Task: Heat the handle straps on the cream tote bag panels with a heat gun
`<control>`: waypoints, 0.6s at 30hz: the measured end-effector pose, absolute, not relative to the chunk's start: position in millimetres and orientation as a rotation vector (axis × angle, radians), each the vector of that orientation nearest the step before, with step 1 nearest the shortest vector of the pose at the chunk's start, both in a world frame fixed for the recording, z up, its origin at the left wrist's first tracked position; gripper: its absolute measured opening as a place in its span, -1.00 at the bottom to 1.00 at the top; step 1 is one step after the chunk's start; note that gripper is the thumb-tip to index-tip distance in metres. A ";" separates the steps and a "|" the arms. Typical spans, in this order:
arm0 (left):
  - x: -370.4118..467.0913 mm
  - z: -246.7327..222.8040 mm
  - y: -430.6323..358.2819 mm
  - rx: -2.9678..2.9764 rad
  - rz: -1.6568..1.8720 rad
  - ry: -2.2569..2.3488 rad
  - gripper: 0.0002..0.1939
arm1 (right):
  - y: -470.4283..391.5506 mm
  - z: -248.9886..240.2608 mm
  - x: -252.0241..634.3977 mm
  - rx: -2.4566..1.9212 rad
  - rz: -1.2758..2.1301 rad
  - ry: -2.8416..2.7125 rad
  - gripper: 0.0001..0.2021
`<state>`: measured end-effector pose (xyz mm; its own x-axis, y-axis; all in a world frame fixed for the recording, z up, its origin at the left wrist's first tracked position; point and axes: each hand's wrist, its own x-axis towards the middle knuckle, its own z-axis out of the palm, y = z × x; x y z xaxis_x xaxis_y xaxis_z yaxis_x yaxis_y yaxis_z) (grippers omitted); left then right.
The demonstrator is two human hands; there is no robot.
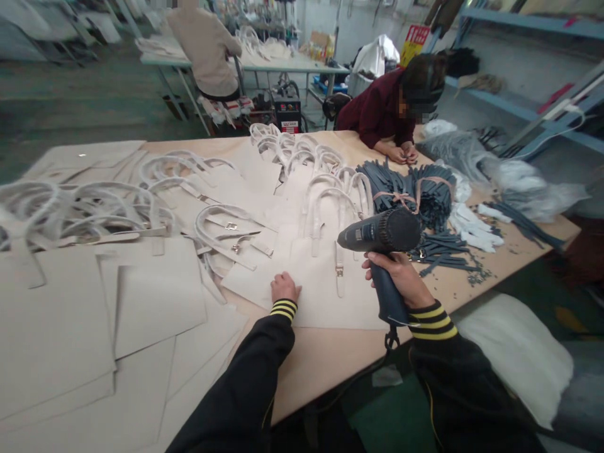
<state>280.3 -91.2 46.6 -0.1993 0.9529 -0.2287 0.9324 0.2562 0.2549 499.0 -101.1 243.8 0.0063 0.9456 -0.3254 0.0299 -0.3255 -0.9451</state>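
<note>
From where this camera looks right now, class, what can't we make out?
All in the head view:
Handle of the hot-air gun: partly covered by the right hand.
Pale panel under the left hand: hidden by that hand.
Item in the co-worker's hands: too small.
Leftmost sheets: cut off by the left edge.

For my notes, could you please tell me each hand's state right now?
Left hand: resting on the beige panel; whether it grips cannot be told.
Right hand: closed, holding the blower.
</note>
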 end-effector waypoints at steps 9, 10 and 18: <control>254.3 31.7 -116.4 1.703 0.061 1.900 -0.78 | -136.5 243.2 544.5 -1.560 1.388 -0.942 -0.75; 246.9 26.6 -126.8 1.727 0.089 1.884 -0.81 | -139.1 241.7 546.8 -1.556 1.388 -0.921 -0.75; 219.2 20.0 -169.8 1.661 0.096 1.936 -0.80 | -146.9 233.8 548.1 -1.661 1.369 -0.949 -0.77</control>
<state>219.2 -169.8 20.0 -0.0559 0.9246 -0.3767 0.8827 0.2221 0.4142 548.1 -146.9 233.8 0.1450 0.8986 -0.4141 0.0727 -0.4270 -0.9013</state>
